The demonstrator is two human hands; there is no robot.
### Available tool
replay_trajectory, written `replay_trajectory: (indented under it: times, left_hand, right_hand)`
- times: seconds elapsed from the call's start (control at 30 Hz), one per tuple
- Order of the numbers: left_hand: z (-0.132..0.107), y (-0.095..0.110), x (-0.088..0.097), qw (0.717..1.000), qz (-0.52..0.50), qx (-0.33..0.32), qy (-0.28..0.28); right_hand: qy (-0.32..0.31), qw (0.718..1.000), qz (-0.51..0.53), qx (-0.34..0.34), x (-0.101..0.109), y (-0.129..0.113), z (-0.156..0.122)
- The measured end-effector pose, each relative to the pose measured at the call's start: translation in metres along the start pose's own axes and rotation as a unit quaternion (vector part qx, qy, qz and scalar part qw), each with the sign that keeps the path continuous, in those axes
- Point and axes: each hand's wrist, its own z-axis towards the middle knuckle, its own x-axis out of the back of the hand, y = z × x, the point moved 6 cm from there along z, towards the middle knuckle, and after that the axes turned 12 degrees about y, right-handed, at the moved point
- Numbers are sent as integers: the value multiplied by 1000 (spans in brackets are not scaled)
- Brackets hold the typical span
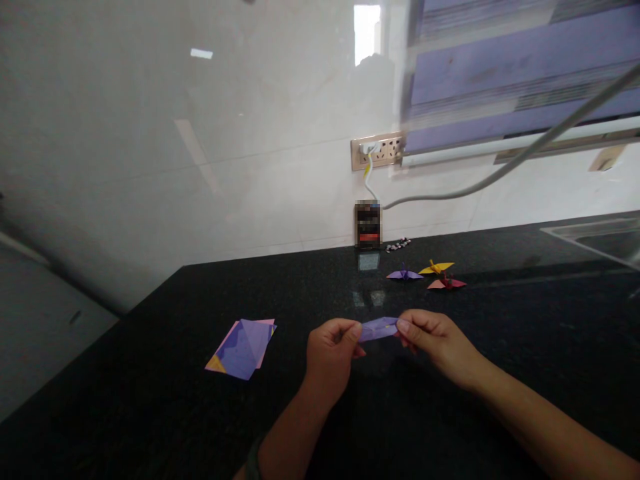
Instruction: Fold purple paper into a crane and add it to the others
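Note:
Between my two hands stretches a folded piece of purple origami paper [379, 329], held just above the dark countertop. My left hand [333, 353] pinches its left end between thumb and fingers. At the other end, my right hand [433, 340] grips it the same way, thumb on top. The fingertips hide both ends of the paper. Left of my hands lies a loose stack of origami sheets [245, 350], purple on top with pink and yellow edges showing. Beyond my right hand stand a purple paper crane [405, 275], a yellow paper crane [437, 267] and a red-pink paper crane [447, 283].
A dark box-like device [369, 225] leans against the wall, with a grey cable [465, 193] running right. Beside it lies a black-and-white beaded strand [399, 245]. A plug sits in the wall socket [385, 151]. The sink edge [590, 230] is at the far right.

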Motion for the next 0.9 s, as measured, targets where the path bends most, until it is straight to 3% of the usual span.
replay_trajectory:
  times: [0.13, 0.27, 0.57, 0.77, 0.9]
  left_hand:
    - [-3, -5, -2, 998, 7, 59, -18]
    - [-4, -8, -7, 996, 6, 72, -54]
    - [-10, -7, -18, 986, -43, 92, -132]
    - [-16, -14, -21, 968, -170, 162, -85]
    - [-23, -13, -27, 955, -224, 172, -90]
  right_hand:
    - [26, 998, 43, -27, 0, 5, 1]
    - [55, 992, 97, -54, 0, 11, 2]
    - [52, 999, 18, 4, 3, -7, -2]
    - [133, 990, 42, -8, -2, -6, -12]
    - [57, 996, 68, -2, -23, -9, -20]
